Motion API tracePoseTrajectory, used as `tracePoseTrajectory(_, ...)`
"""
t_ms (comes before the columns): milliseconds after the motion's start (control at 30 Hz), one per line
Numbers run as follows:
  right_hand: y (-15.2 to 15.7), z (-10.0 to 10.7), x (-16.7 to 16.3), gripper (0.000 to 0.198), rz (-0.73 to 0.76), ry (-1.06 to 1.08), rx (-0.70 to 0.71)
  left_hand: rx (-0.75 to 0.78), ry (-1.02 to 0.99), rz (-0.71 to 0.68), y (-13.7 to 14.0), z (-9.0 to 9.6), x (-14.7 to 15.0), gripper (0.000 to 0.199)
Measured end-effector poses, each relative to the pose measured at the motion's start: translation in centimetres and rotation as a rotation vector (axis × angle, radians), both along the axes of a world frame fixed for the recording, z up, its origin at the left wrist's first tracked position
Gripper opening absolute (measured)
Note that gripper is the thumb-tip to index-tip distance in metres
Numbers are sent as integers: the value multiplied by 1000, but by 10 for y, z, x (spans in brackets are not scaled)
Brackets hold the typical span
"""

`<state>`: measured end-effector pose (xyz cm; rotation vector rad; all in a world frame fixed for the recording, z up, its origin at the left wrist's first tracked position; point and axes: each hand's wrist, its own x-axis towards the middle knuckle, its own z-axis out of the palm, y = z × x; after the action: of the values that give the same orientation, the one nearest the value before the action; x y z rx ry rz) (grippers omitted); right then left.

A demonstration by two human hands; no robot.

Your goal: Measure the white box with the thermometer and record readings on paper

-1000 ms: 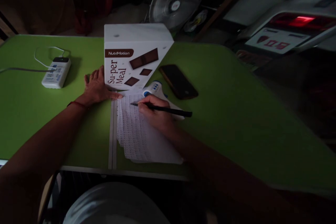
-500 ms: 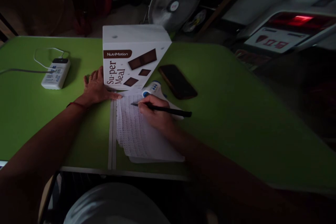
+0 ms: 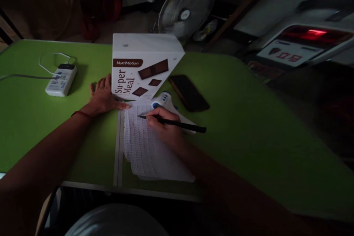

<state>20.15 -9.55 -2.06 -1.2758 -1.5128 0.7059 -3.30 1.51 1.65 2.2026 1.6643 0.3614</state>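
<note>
My right hand [image 3: 167,127] is closed on a black pen [image 3: 184,123], its tip at the written part of a paper stack [image 3: 143,147]. Rows of small handwriting cover the left side of the top sheet. My left hand [image 3: 103,97] lies with fingers spread on the table, beside the lower left edge of a white NutriMotion box [image 3: 127,51]. Its thumb reaches the top left corner of the paper. Just past my right hand, a white and blue device [image 3: 163,99], perhaps an infrared thermometer, lies partly hidden behind the hand.
A dark phone [image 3: 189,93] rests on the green table [image 3: 249,136], right of the box. On the left is a white power bank [image 3: 61,80] with cables. Beyond the far edge stand a fan [image 3: 186,7] and, to the right, a vehicle's rear with a red light [image 3: 316,33].
The whole view has shifted slightly, so things on the table appear a little lower. The pen and my right hand stay at nearly the same place on the paper; my left hand has not moved.
</note>
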Motion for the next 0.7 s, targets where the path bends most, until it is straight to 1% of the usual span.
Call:
tracePoseTrajectory(100,-2,-2,0,11,-19,-38,6,-21,-2,4,-1,0,1,156)
tracePoseTrajectory(233,-2,-1,2,12,-25,-63,-1,-20,-23,-19,-1,-2,1,152)
tracePoseTrajectory(467,0,-1,2,11,-22,-23,7,13,-87,-30,2,-7,-2,153)
tracePoseTrajectory(600,0,-1,3,11,-12,-30,-6,1,-69,-17,1,-6,-1,153)
tracePoseTrajectory(700,0,1,3,10,-46,-28,-6,-8,-55,-8,1,-4,0,155)
